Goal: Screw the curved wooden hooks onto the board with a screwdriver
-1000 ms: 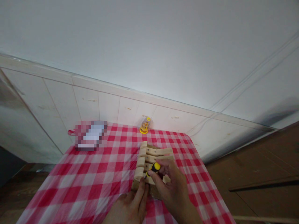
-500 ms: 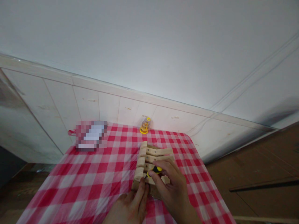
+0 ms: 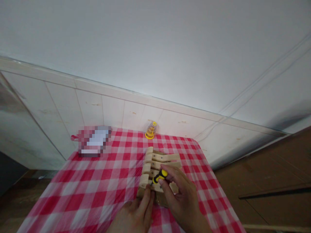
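A pale wooden slatted piece [image 3: 155, 163] with small screws lies on a red and white checked tablecloth [image 3: 102, 184]. My right hand [image 3: 181, 200] is closed on a short yellow and black screwdriver [image 3: 159, 176], whose tip points down-left onto a near slat. My left hand [image 3: 136, 215] rests at the piece's near left corner, fingers together and pressed on the wood beside the screwdriver tip.
A small yellow-based clear case [image 3: 151, 130] stands at the table's far edge against a white tiled wall [image 3: 116, 110]. A blurred-out flat object [image 3: 94, 141] lies at the far left. Brown floor [image 3: 267, 181] lies to the right of the table.
My right hand's fingers have shifted round the screwdriver handle, which has turned a little in place. My left hand and the wooden piece have stayed put.
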Demonstrator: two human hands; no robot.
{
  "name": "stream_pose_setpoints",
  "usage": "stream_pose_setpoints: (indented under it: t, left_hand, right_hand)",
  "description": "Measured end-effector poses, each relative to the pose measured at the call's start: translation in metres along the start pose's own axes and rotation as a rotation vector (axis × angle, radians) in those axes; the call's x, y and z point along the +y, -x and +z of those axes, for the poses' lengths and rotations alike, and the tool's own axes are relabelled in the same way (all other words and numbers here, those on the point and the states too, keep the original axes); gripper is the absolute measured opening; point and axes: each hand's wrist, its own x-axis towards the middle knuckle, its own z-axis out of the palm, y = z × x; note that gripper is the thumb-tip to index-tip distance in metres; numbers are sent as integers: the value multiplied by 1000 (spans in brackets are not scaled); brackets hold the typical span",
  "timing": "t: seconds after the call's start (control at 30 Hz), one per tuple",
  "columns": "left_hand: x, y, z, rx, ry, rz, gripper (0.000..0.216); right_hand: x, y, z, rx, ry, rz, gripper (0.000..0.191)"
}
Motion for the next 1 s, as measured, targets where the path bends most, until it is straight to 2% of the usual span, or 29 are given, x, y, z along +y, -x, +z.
stream_pose_setpoints:
  t: [0.37, 0.5, 0.6, 0.77, 1.0]
  left_hand:
    - [0, 6, 5, 59, 101, -6, 54]
    - [0, 7, 6, 100, 135, -20, 54]
    - [0, 7, 6, 86, 101, -9, 53]
    - [2, 3, 6, 93, -8, -38, 56]
    - [2, 2, 6, 69, 36, -44, 57]
  right_hand:
    - [1, -2, 5, 60, 50, 4, 29]
    - [7, 6, 11, 105, 16, 71, 27]
    - [11, 12, 13, 121, -51, 140, 27]
    - [17, 19, 0, 186, -158, 229, 24]
    - [23, 29, -20, 204, -86, 294, 26]
